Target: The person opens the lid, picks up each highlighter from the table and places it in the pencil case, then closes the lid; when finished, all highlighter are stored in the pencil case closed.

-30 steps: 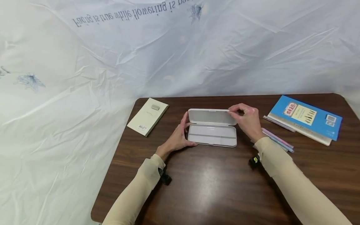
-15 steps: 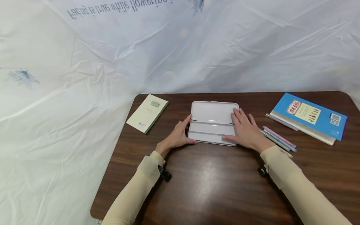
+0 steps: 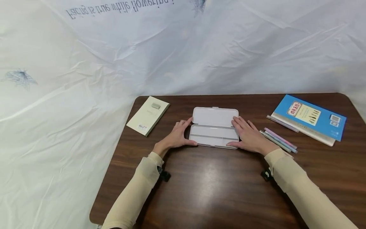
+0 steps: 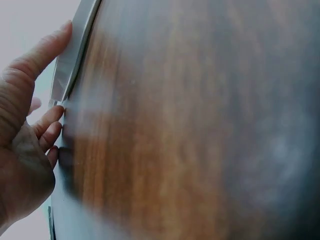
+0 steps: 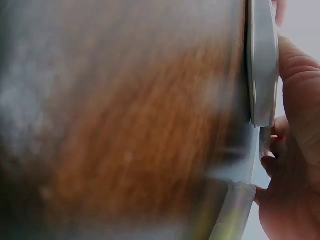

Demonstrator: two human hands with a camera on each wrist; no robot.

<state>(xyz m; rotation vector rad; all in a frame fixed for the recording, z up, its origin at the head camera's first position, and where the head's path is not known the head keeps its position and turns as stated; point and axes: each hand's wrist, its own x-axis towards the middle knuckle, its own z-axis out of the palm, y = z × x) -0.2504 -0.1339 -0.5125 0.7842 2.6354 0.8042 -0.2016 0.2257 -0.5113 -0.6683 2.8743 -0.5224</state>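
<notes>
A white sheet is hanging behind a dark wooden table; its printed line, showing flipped, is reading "Facing is true while flowering" before the frame is cutting it. In the middle of the table, toward its far side, one white case is lying with its lid folded back, and two dividers are making three compartments in the base. The left hand is spreading wide around the left end, its thumb touching the near edge. The right hand is also spreading wide, its fingers resting at the right end and covering part of it. How firmly they are pressing, I cannot tell.

Just beside the right hand, three pens, one of them pink, are lying close together. A fourth slim stick is lying along the near edge of one blue book, whose label is showing "四书五经"; its smaller print is too small for reading. To the left, one cream notebook is carrying a barcode, and one eraser is resting on it. Two cream sleeves are reaching in from the near side.
</notes>
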